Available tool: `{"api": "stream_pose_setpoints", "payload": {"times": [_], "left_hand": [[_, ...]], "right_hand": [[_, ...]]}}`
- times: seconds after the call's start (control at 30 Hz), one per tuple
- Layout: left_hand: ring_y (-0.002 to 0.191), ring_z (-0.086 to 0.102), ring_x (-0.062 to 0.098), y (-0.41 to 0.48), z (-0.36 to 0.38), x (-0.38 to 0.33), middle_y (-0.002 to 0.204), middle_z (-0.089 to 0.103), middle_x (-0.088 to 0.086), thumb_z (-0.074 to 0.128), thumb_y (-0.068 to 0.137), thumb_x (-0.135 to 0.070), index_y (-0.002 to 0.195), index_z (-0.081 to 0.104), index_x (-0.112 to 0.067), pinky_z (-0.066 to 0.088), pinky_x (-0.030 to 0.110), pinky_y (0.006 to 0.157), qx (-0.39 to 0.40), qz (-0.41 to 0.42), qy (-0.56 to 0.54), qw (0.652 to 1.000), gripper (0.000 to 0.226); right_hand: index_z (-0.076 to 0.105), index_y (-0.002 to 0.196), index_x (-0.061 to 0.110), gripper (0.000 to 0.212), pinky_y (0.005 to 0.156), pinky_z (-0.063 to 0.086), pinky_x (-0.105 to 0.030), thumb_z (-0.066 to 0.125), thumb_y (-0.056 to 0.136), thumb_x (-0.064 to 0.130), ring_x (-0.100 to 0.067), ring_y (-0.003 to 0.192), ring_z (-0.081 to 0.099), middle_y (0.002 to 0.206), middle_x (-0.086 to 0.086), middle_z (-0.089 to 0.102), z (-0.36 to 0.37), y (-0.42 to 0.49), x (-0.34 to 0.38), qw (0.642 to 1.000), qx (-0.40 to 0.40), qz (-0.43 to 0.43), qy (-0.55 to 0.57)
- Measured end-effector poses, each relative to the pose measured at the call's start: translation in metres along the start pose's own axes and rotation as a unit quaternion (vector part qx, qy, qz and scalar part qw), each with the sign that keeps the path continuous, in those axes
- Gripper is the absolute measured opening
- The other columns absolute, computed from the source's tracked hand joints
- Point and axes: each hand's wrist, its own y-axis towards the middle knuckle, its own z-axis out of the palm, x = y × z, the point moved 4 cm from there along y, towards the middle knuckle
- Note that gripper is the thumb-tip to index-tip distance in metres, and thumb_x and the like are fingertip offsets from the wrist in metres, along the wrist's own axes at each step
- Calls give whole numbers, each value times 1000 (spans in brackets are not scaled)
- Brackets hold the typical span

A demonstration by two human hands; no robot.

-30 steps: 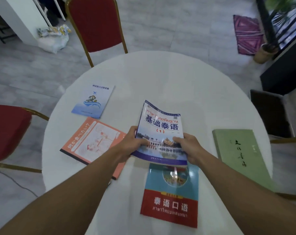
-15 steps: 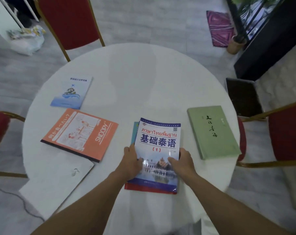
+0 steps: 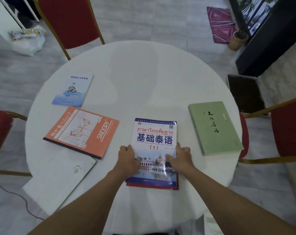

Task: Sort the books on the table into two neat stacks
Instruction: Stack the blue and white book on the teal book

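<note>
— Hands first: where are they?
— Left hand (image 3: 128,158) and right hand (image 3: 180,157) lie flat and spread on either side edge of the blue Thai textbook (image 3: 155,138), pressing rather than gripping; neither hand holds anything up
— And the book itself?
— It sits on a red-edged book (image 3: 152,186) at the near rim of the round white table (image 3: 144,78), long axis running away from the person, edges nearly flush
— What does the next move turn on?
— I'd say the loose books. The green book (image 3: 213,128) lies just right of the stack, close to the right hand, long axis roughly parallel. The orange Snoopy book (image 3: 81,131) lies left, skewed, nearer the left hand; the pale blue booklet (image 3: 72,90) sits farther beyond it
— Surroundings?
— Tiled floor, red chairs (image 3: 71,21) around the table, a white folder (image 3: 59,177) hanging off the near left rim
</note>
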Motion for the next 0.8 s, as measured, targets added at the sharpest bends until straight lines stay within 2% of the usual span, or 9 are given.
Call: {"api": "stream_pose_setpoints", "payload": {"times": [0.1,0.2,0.33,0.43,0.53,0.7,0.8], "left_hand": [[111,46,16,1,-3,2,132,41,7,65,90,-35,124,41,-16,53,29,87,7,-6,4,1000,46],[113,49,17,0,-7,1,132,43,6,66,89,-38,126,42,-15,54,30,89,10,-1,14,1000,50],[111,52,18,-4,-12,0,132,46,7,67,88,-41,125,45,-14,54,30,89,8,4,14,1000,51],[101,52,15,-7,-15,-3,127,49,7,70,86,-43,117,49,-15,53,29,86,8,11,15,1000,47],[102,53,16,-9,-16,-4,126,50,6,72,84,-44,113,50,-16,54,30,88,14,14,13,1000,46],[107,53,17,-8,-17,-6,131,48,7,71,85,-44,119,50,-15,54,33,91,20,20,26,999,49],[109,55,18,-8,-18,-7,130,47,7,71,85,-44,121,49,-15,53,33,93,27,16,31,999,51]], "right_hand": [[10,157,15,84,102,39,-29,60,94,41,-23,125,38,135,-10,28,4,1,0,1000,2,1,-10],[11,157,19,85,101,41,-32,61,92,38,-24,122,40,133,-10,30,3,3,0,1000,-6,-2,1],[9,158,28,86,90,42,-28,63,91,35,-22,113,45,130,-9,33,3,1,3,999,-24,-2,26],[8,159,22,87,100,42,-31,62,93,35,-24,121,44,133,-11,32,1,0,1,1000,-13,-8,16],[11,158,18,86,107,44,-37,64,92,33,-25,123,45,136,-11,31,-2,0,-2,1000,0,-12,29],[21,156,16,78,106,46,-38,64,92,33,-23,122,45,133,-10,34,1,0,-3,999,-10,-9,31],[19,157,18,80,105,47,-37,64,93,35,-23,122,43,133,-10,33,4,1,-5,999,-14,-4,35]]}}
